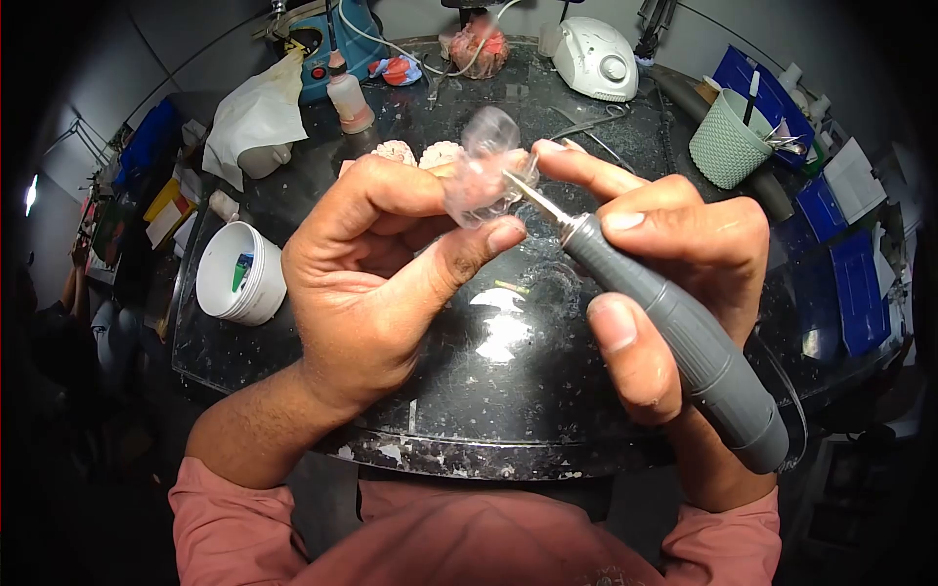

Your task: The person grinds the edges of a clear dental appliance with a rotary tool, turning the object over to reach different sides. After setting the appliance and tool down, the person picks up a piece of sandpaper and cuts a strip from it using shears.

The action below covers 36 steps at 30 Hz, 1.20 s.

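My left hand (357, 278) pinches a thin clear, pinkish-tinted plastic dental piece (481, 181) between thumb and fingers, held up over the table. In my right hand (684, 230) is a grey rotary handpiece (689, 337), slanting from lower right to upper left. Its metal tip meets the right edge of the clear piece in this view. One right fingertip rests right at that same edge, while the thumb lies along the handpiece body. Pale pink dental casts (441, 153) stand on the table just behind my left fingers, partly hidden by them.
Around the black table (459, 400) stand a white tub (212, 278) at left, a bottle of pink liquid (349, 103), a blue machine (337, 44), and a white control box (593, 61) at the back. Scissors (591, 121) lie behind my right hand. A green basket (728, 146) holds tools.
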### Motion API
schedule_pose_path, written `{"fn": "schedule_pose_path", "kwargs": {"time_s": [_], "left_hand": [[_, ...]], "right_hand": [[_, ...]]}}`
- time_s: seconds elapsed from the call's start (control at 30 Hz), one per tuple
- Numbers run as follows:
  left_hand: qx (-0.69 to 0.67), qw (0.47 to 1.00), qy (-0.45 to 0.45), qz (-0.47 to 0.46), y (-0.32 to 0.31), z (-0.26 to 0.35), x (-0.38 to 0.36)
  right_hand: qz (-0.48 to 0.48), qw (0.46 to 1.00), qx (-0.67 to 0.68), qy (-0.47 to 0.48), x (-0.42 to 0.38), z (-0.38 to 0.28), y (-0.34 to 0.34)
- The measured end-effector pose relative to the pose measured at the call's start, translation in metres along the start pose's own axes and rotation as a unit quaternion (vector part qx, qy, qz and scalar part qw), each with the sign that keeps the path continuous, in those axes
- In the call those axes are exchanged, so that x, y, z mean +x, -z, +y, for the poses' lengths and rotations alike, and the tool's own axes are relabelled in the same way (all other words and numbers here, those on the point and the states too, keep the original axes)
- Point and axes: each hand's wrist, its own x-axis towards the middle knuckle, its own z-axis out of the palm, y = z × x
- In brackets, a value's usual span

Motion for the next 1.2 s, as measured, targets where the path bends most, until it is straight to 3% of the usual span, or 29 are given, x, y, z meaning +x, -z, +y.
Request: {"fn": "schedule_pose_path", "kwargs": {"time_s": [0.07,0.17,0.27,0.33,0.4,0.67,0.73,0.8,0.9,1.0,1.2], "left_hand": [[-0.016,1.000,0.018,0.004,0.000,0.001,-0.001],[-0.061,0.996,0.057,0.024,-0.004,0.003,0.000],[-0.065,0.992,0.097,0.042,-0.004,0.005,0.000],[-0.123,0.985,0.111,0.050,-0.007,0.006,0.000],[-0.110,0.988,0.102,0.045,-0.006,0.006,0.000],[-0.076,0.990,0.118,0.025,-0.007,0.008,-0.002],[-0.091,0.985,0.139,0.055,-0.010,0.011,-0.002],[-0.085,0.986,0.134,0.049,-0.010,0.011,-0.002],[-0.075,0.987,0.134,0.047,-0.011,0.013,-0.002],[-0.073,0.985,0.143,0.057,-0.011,0.013,-0.005],[-0.043,0.989,0.133,0.045,-0.009,0.013,-0.005]], "right_hand": [[0.053,0.998,0.014,-0.022,-0.001,-0.001,-0.007],[-0.019,1.000,-0.005,0.025,-0.001,0.003,0.001],[0.021,0.998,-0.048,0.027,-0.003,0.006,-0.006],[-0.028,0.996,-0.055,0.059,0.001,0.003,-0.005],[-0.030,0.993,-0.110,0.031,0.004,-0.004,-0.006],[-0.010,0.997,-0.068,0.045,0.001,0.000,-0.008],[-0.061,0.992,-0.105,0.031,0.005,-0.007,-0.005],[-0.014,0.997,-0.071,0.041,0.001,-0.002,-0.008],[-0.076,0.994,-0.083,0.013,0.006,-0.010,-0.002],[-0.030,0.998,-0.048,0.027,0.001,-0.001,-0.007],[-0.037,0.998,-0.054,0.025,0.002,-0.003,-0.005]]}}
